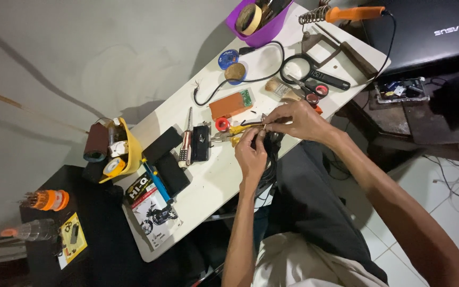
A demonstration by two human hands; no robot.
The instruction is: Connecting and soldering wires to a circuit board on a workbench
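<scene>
My left hand [251, 157] grips a bundle of black cable [270, 159] at the near edge of the white table [208, 180]. My right hand [296, 121] pinches the thin wire ends coming out of that cable, just above my left fingers. A yellow-handled plier-like tool [237, 130] and a small red tape roll [222, 124] lie on the table right beside my hands. What exactly sits between my fingertips is too small to tell.
On the table are an orange board [231, 104], a screwdriver [186, 141], black boxes [161, 144], a magnifier [295, 68], a brush [284, 90], a purple bin [258, 24], a yellow holder [123, 154], a soldering iron [354, 13]. A laptop [431, 32] stands to the right.
</scene>
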